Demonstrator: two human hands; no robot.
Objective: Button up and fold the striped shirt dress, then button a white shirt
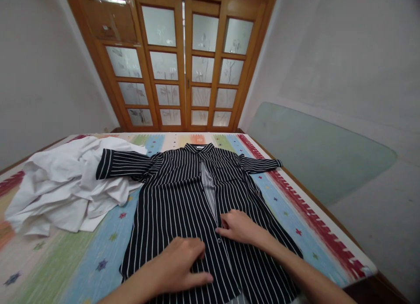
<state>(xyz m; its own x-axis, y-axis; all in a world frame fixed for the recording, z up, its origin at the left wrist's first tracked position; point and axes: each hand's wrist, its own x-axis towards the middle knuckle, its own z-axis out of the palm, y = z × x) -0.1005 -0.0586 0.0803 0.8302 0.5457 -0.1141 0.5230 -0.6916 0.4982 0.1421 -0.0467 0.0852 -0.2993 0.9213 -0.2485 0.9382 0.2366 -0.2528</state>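
A black shirt with white stripes point(173, 194) lies spread out, front up, on the bed, its collar at the far end and both sleeves stretched sideways. The front placket gapes open near the chest. My left hand point(179, 267) rests on the left front panel low down, fingers curled and pinching the edge of the fabric by the placket. My right hand point(238, 227) lies on the right front panel, its fingers together and pinching the placket edge beside a small button.
A crumpled white garment point(68, 186) lies at the left, under the shirt's left sleeve. The bed has a colourful striped cover point(295, 207). Its right edge runs along a wall. A wooden glass-paned door point(183, 63) stands beyond the far end.
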